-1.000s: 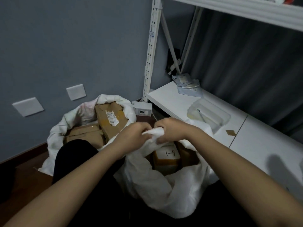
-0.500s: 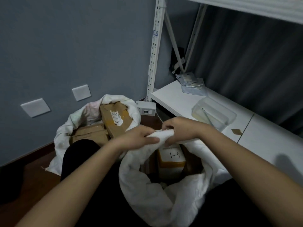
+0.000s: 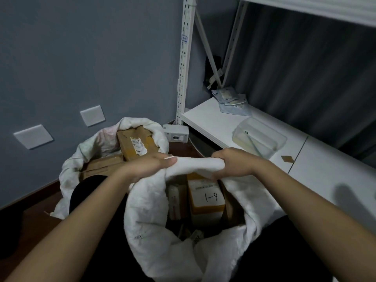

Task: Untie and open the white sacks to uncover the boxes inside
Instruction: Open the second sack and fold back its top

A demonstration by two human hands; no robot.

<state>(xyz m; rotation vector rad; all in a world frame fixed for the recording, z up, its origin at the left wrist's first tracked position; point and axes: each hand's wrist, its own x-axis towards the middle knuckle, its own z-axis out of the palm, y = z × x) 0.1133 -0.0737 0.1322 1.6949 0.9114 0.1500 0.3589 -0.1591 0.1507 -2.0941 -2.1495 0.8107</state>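
White woven sack sits on the dark wooden floor directly below both hands, its mouth spread wide. The left hand and the right hand each grip the rolled far rim of this sack, fingers curled round the cloth, a taut band of fabric stretched between them. Under that band, inside the sack, stands a brown cardboard box with a white label bearing handwriting that reads as "1-9" upside down; a printed line above it is too small to read. A slimmer pale box stands just left of it.

Beyond the left hand, against the grey-blue wall, a second open white sack holds several brown cardboard boxes, the top one with a printed shipping sticker that is illegible. Two blank white wall plates sit on the wall above it.

Beyond the right hand runs a white metal shelf with a perforated upright carrying a small blue-edged tag. On it lie a clear plastic tub and some pale packets. A small white device sits by the upright's foot.
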